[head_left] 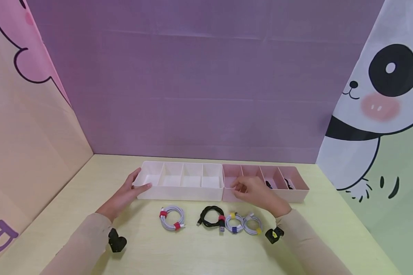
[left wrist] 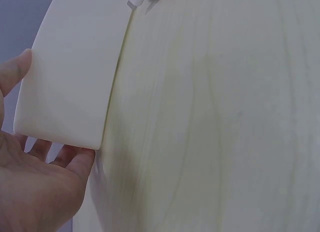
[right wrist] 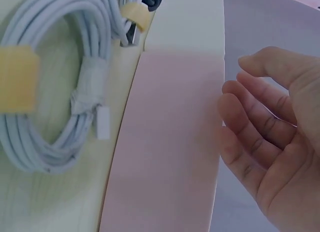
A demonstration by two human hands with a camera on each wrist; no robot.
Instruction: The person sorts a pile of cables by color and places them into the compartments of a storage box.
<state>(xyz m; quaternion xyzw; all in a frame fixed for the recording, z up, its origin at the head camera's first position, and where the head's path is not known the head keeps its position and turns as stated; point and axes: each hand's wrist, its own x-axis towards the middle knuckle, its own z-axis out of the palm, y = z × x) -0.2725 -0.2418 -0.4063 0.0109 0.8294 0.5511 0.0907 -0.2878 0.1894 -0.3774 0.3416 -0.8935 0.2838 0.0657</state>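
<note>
My left hand (head_left: 125, 193) grips the left end of a long white divided box (head_left: 180, 193), thumb by its front and the other fingers around the end, as the left wrist view shows. Beside it stands a pink divided box (head_left: 297, 195) in line. Above the pink box's left compartments hovers my right hand (head_left: 258, 193), its fingers (right wrist: 250, 127) loosely curled with nothing between them. In front of the boxes lie coiled cables: a white one with red ties (head_left: 182, 217), a black one (head_left: 211, 208), and two more white ones (head_left: 242, 221) with yellow or blue ties.
Black items (head_left: 268, 184) show in the two right compartments of the pink box, only partly visible. A purple backdrop (head_left: 199, 95) rises behind the table (head_left: 192, 256). Printed side panels (head_left: 371, 152) close in the left and right.
</note>
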